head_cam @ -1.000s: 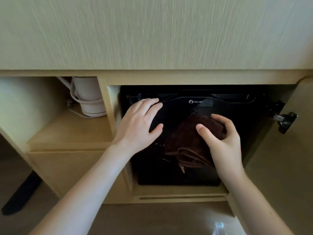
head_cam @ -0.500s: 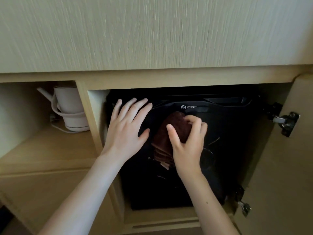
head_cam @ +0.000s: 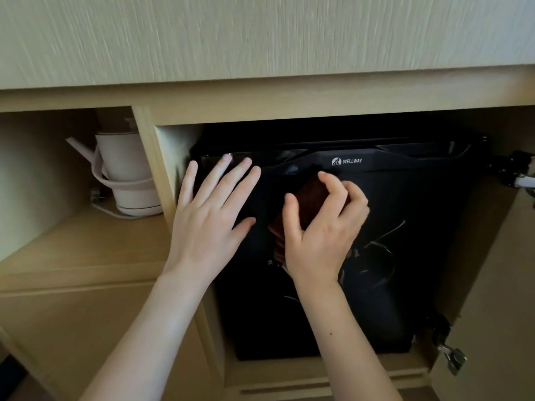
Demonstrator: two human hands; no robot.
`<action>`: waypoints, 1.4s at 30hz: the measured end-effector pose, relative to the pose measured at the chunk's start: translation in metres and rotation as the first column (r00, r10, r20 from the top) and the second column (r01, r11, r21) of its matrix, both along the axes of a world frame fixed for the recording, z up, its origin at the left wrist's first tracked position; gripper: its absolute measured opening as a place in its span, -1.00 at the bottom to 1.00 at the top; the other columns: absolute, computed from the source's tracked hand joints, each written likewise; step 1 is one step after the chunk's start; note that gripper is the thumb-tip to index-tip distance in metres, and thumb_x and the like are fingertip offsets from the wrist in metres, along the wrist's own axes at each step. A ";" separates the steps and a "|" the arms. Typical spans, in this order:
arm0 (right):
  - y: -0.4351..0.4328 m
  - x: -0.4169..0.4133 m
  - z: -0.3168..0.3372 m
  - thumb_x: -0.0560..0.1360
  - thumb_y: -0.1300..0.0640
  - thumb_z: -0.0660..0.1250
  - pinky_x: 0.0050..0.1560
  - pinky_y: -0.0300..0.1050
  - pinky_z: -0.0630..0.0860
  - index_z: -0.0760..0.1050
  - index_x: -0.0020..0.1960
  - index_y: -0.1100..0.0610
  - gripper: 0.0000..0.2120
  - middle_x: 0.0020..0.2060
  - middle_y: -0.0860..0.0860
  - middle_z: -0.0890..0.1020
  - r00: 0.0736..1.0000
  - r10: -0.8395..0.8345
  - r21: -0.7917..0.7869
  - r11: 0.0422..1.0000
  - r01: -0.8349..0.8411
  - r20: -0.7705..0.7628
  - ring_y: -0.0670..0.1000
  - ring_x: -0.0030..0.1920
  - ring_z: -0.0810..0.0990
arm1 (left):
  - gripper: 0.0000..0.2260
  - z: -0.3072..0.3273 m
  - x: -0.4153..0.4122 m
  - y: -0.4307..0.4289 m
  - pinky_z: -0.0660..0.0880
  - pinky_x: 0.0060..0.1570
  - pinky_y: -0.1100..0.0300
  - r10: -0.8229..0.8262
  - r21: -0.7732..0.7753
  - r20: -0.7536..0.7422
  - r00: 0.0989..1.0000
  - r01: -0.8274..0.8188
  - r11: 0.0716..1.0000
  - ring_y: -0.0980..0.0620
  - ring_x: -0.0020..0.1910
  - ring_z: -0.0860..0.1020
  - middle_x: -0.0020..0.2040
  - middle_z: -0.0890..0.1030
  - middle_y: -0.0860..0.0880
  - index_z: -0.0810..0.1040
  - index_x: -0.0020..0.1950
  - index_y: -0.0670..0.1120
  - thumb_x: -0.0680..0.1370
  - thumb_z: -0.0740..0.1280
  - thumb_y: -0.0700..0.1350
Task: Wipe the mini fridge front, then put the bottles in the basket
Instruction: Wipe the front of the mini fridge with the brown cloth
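Note:
A black mini fridge (head_cam: 405, 256) with a white WELLWAY logo stands inside a light wooden cabinet. My right hand (head_cam: 321, 230) grips a dark brown cloth (head_cam: 311, 198) and presses it against the upper middle of the fridge door. My left hand (head_cam: 211, 215) lies flat with spread fingers on the door's upper left corner. No bottles or basket are in view.
A white electric kettle (head_cam: 127, 175) with its cord sits on the shelf in the left compartment. The cabinet door (head_cam: 498, 299) stands open on the right, with metal hinges (head_cam: 451, 357) at its edge. A wooden panel (head_cam: 260, 39) overhangs above.
My right hand with the cloth has moved left and up across the fridge door towards the logo. My left hand stays flat on the upper left. The view has moved closer.

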State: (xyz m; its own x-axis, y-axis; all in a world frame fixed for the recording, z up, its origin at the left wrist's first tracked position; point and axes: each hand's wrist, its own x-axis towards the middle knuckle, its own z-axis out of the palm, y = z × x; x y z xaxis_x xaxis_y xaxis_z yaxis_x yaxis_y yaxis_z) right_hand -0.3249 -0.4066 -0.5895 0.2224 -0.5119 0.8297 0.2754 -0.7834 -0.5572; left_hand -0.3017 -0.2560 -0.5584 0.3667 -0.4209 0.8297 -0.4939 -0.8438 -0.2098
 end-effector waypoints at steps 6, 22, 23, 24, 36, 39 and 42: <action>0.001 0.014 -0.015 0.41 0.02 0.49 0.12 -0.03 0.48 0.51 0.25 0.15 -0.53 0.18 0.08 0.42 0.993 0.034 -0.105 0.994 -0.022 0.110 0.04 0.13 0.42 | -0.24 -0.011 -0.001 0.008 0.05 0.56 -0.05 0.021 0.045 -0.037 0.999 -0.020 0.999 -0.04 0.59 0.10 0.59 0.21 -0.01 0.25 0.57 -0.07 0.44 0.52 -0.06; -0.026 0.010 -0.040 0.39 0.11 0.52 0.18 -0.15 0.44 0.49 0.23 0.26 -0.52 0.12 0.12 0.45 0.987 0.162 -0.361 0.920 -0.152 -0.002 0.08 0.11 0.47 | -0.18 -0.018 0.002 -0.003 0.12 0.54 -0.05 -0.121 -0.148 -0.141 0.982 0.100 0.984 0.02 0.60 0.03 0.59 0.18 0.08 0.26 0.57 -0.05 0.39 0.56 -0.22; -0.028 0.010 -0.040 0.40 0.10 0.52 0.18 -0.16 0.44 0.49 0.24 0.25 -0.52 0.13 0.09 0.42 0.985 0.171 -0.385 0.907 -0.168 -0.028 0.07 0.12 0.46 | -0.17 -0.020 0.002 -0.004 0.11 0.55 -0.04 -0.134 -0.166 -0.153 0.979 0.109 0.980 0.02 0.60 0.01 0.60 0.17 0.09 0.24 0.57 -0.04 0.39 0.56 -0.22; -0.031 0.008 -0.039 0.40 0.09 0.52 0.19 -0.15 0.45 0.49 0.25 0.23 -0.51 0.14 0.07 0.40 0.982 0.180 -0.379 0.906 -0.186 -0.051 0.05 0.13 0.45 | -0.16 -0.021 0.002 -0.006 0.08 0.55 -0.04 -0.153 -0.187 -0.169 0.974 0.120 0.975 0.04 0.61 -0.01 0.60 0.15 0.09 0.23 0.58 -0.03 0.39 0.56 -0.23; -0.026 0.007 -0.013 0.38 0.12 0.54 0.16 -0.29 0.45 0.53 0.20 0.27 -0.54 0.10 0.04 0.36 0.975 0.220 -0.311 0.927 -0.211 -0.007 -0.06 0.12 0.40 | -0.13 -0.029 0.005 -0.005 -0.03 0.56 0.02 -0.188 -0.211 -0.195 0.963 0.146 0.967 0.03 0.61 -0.07 0.62 0.09 0.07 0.16 0.60 -0.02 0.40 0.55 -0.22; -0.031 0.005 -0.056 0.38 0.13 0.54 0.13 -0.07 0.52 0.53 0.21 0.26 -0.54 0.09 0.10 0.42 0.971 0.232 -0.421 0.876 -0.236 -0.062 0.11 0.09 0.50 | -0.14 -0.029 0.004 -0.007 -0.02 0.56 0.02 -0.143 -0.192 -0.184 0.972 0.107 0.976 0.04 0.61 -0.08 0.62 0.08 0.06 0.15 0.60 -0.03 0.42 0.55 -0.20; -0.034 0.006 -0.090 0.36 0.15 0.56 0.06 0.01 0.55 0.51 0.19 0.23 -0.53 0.07 0.09 0.40 0.970 0.231 -0.437 0.867 -0.239 -0.072 0.14 0.04 0.53 | -0.17 -0.031 0.001 -0.007 0.11 0.55 -0.01 -0.114 -0.178 -0.187 0.976 0.080 0.981 0.03 0.61 -0.05 0.62 0.09 0.05 0.17 0.60 -0.05 0.43 0.54 -0.16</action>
